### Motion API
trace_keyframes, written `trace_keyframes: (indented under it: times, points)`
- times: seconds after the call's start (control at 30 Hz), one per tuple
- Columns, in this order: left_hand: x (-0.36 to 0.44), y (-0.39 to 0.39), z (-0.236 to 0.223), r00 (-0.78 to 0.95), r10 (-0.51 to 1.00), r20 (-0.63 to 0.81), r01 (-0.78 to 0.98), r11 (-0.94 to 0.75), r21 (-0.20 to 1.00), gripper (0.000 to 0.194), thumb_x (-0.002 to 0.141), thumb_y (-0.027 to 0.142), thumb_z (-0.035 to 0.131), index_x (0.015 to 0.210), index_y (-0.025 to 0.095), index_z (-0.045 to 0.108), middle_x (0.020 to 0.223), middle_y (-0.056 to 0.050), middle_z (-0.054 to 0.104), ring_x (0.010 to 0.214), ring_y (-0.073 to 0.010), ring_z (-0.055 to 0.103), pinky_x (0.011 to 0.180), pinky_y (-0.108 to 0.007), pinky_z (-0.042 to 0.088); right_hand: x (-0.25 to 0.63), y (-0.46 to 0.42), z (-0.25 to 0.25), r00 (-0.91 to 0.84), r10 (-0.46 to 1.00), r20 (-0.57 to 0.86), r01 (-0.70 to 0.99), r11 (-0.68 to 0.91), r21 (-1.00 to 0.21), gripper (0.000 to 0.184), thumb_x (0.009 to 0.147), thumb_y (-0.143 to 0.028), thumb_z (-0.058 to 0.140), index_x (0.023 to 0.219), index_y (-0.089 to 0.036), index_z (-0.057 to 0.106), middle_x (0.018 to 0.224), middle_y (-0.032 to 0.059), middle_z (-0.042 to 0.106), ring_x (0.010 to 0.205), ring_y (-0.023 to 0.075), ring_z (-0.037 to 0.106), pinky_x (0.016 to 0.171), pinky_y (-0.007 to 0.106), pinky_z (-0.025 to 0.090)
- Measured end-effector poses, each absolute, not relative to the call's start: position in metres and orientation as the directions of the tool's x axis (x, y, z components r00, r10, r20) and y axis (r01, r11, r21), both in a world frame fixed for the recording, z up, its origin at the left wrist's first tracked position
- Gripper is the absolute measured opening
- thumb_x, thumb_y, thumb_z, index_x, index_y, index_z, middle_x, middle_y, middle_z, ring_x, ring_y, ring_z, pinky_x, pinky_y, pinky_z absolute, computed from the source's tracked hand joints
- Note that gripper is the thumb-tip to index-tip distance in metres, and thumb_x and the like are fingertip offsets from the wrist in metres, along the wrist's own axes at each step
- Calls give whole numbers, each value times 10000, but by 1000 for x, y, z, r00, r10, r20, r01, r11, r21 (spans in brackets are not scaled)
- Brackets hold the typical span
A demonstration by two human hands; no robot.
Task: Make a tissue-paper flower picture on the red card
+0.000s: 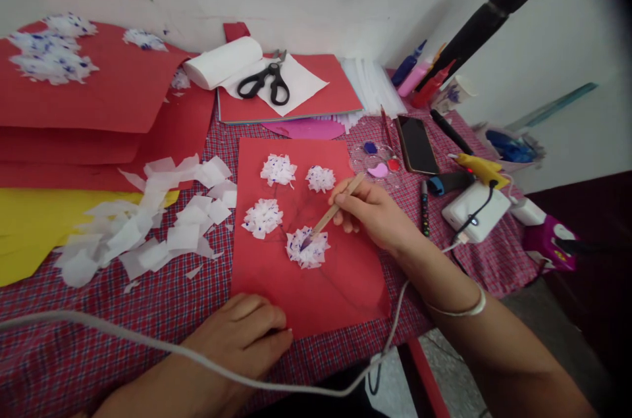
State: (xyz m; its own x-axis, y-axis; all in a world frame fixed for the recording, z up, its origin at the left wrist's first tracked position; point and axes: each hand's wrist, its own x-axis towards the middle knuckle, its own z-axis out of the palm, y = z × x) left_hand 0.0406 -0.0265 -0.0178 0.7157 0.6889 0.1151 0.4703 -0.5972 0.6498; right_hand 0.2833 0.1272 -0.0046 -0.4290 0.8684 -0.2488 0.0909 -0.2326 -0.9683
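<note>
My right hand [370, 210] pinches the wooden handle of a paintbrush [326, 216]. The brush's purple tip touches a white crumpled-paper flower [316, 255] flecked with blue-purple paint. That flower sits on a sheet of red paper [276, 299], where three similar tissue flowers lie above and left of it. Faint drawn lines run across the sheet. My left hand [249, 332] rests with its fingers laid on the sheet's lower left edge, holding nothing. A clear palette [363, 156] with blue, pink and red paint lies past the sheet's upper right corner.
Cut white paper squares [182, 234] are scattered left of the sheet. Black scissors [266, 82] and a white paper roll [227, 61] lie behind it. On the right are a phone [417, 145], a yellow glue gun [481, 168] and a power bank [476, 210]. A white cable [197, 359] crosses the foreground.
</note>
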Motion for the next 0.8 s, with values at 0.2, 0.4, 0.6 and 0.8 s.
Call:
trace_keyframes:
  times: [0.2, 0.4, 0.6, 0.8]
  points:
    - [39, -26, -19, 731, 670, 131, 474, -636, 609, 307, 908, 107, 509, 1189, 204, 587, 1058, -31, 652, 926, -173, 555, 850, -294, 463, 290, 132, -3, -358, 898, -256, 2, -274, -962, 173, 790, -334, 639, 769, -173, 580, 530, -38, 601, 375, 61, 486, 349, 166, 317]
    - [39, -24, -18, 735, 664, 140, 490, -661, 568, 276, 947, 154, 477, 1193, 217, 587, 1036, -15, 667, 899, -170, 574, 839, -291, 467, 288, 129, -2, -505, 804, -313, 141, -281, -949, 149, 805, -305, 639, 789, -166, 587, 572, -22, 640, 405, 58, 518, 365, 154, 336]
    - [40, -23, -17, 715, 681, 158, 463, -631, 622, 223, 944, 124, 457, 1057, 213, 627, 1015, -12, 671, 900, -161, 573, 829, -276, 470, 298, 135, 0, -428, 865, -261, 65, -258, -964, 183, 819, -348, 628, 799, -170, 588, 553, -30, 617, 405, 61, 510, 364, 164, 332]
    - [45, -24, -14, 643, 723, 252, 495, -643, 584, 232, 942, 130, 452, 804, 203, 623, 943, -3, 677, 850, -149, 579, 805, -267, 476, 296, 131, 6, -590, 760, -274, 174, -211, -962, 152, 826, -316, 632, 814, -168, 597, 585, -24, 637, 471, 68, 558, 418, 158, 395]
